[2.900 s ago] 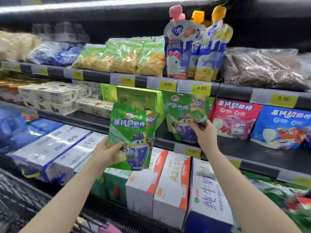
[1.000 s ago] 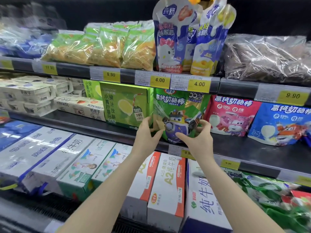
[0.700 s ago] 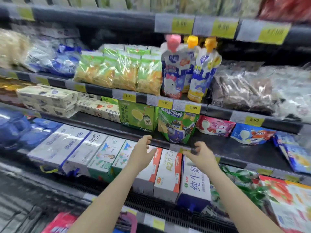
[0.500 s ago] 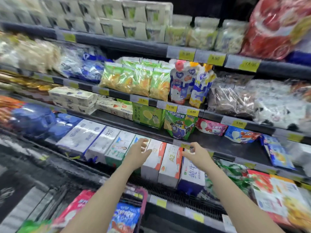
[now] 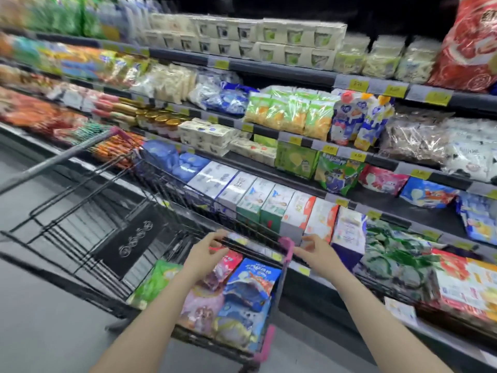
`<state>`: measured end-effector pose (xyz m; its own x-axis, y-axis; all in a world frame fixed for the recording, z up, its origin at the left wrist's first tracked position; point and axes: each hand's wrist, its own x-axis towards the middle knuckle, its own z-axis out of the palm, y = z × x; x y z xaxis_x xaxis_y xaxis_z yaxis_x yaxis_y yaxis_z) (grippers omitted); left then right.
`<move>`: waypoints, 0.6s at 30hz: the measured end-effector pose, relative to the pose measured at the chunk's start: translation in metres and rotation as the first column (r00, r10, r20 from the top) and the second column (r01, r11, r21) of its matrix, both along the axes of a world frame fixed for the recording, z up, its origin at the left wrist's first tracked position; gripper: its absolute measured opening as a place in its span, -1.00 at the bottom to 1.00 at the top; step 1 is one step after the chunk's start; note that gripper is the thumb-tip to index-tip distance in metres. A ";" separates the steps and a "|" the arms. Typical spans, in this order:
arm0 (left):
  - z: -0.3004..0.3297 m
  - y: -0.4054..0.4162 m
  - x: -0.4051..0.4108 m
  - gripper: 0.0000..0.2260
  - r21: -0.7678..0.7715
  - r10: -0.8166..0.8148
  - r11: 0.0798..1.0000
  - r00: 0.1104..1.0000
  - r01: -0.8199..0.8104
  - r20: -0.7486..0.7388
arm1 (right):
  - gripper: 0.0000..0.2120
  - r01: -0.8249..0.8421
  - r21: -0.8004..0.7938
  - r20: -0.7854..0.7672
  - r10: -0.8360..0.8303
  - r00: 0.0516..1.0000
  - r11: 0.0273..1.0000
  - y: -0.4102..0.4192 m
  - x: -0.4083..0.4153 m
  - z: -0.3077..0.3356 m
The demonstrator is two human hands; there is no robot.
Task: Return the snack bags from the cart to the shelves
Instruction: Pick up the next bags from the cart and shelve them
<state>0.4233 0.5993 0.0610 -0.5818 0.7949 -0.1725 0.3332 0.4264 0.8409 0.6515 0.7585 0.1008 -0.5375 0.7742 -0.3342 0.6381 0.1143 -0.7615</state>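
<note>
Both your forearms enter from 6 o'clock, bare, reaching up and forward over the cart (image 5: 279,267).

Left hand (image 5: 205,255): held above the near end of the basket, palm turned inward, fingers loosely curled with the tips at the level of the basket's far wire rim. Motion blur makes it impossible to tell whether they touch the rim; they grip nothing that you can see.

Right hand (image 5: 313,250): out past the cart's pink corner post at about 1 o'clock from it, fingers partly spread and relaxed, empty.

Below the left hand, the snack bags lie packed in the basket: a green bag (image 5: 153,285) at 9 o'clock of the group, a pink and red bag (image 5: 224,265) under the wrist, a blue bag (image 5: 250,284) toward 3 o'clock, and a mauve bag (image 5: 200,308) nearer to you. More bags sit beneath them, too blurred to make out.

The cart's grey handle bar (image 5: 61,157) runs off toward 10 o'clock.

Further out at 12 to 2 o'clock, the shelves (image 5: 285,68) stand in tiers. On the shelf above the milk cartons (image 5: 271,200) a green pouch (image 5: 337,175) stands upright, just beside a green box (image 5: 295,157) on its 9 o'clock side; a pink pouch (image 5: 382,180) and a blue pouch (image 5: 427,192) lie toward 3 o'clock.
</note>
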 end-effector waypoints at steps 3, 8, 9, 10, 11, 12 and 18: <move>-0.010 -0.038 -0.020 -0.74 -0.044 0.030 0.999 1.000 -0.029 0.007 | -0.45 -0.018 -0.017 0.040 0.019 0.999 1.000 -0.037 -0.018 -0.013; -0.026 -0.079 -0.078 -0.71 -0.088 0.010 0.996 0.999 -0.006 0.041 | -0.52 0.066 -0.076 0.030 -0.064 0.998 0.995 -0.086 -0.068 -0.038; -0.030 -0.086 -0.095 -0.70 -0.091 0.003 0.996 0.999 0.001 0.049 | -0.53 0.100 -0.094 0.026 -0.098 0.995 0.991 -0.096 -0.081 -0.046; -0.033 -0.091 -0.114 -0.70 -0.092 -0.007 0.996 0.999 0.012 0.051 | -0.54 0.139 -0.112 0.022 -0.138 0.990 0.984 -0.105 -0.094 -0.053; -0.037 -0.095 -0.132 -0.69 -0.096 -0.019 0.995 0.999 0.023 0.049 | -0.56 0.176 -0.132 0.025 -0.174 0.984 0.976 -0.113 -0.107 -0.060; -0.041 -0.098 -0.149 -0.69 -0.107 -0.036 0.993 0.998 0.041 0.049 | -0.56 0.208 -0.149 0.032 -0.206 0.978 0.967 -0.120 -0.120 -0.067; -0.072 -0.085 -0.216 -0.71 -0.151 -0.134 0.977 0.986 0.148 0.096 | -0.57 0.311 -0.208 0.037 -0.311 0.950 0.927 -0.135 -0.186 -0.095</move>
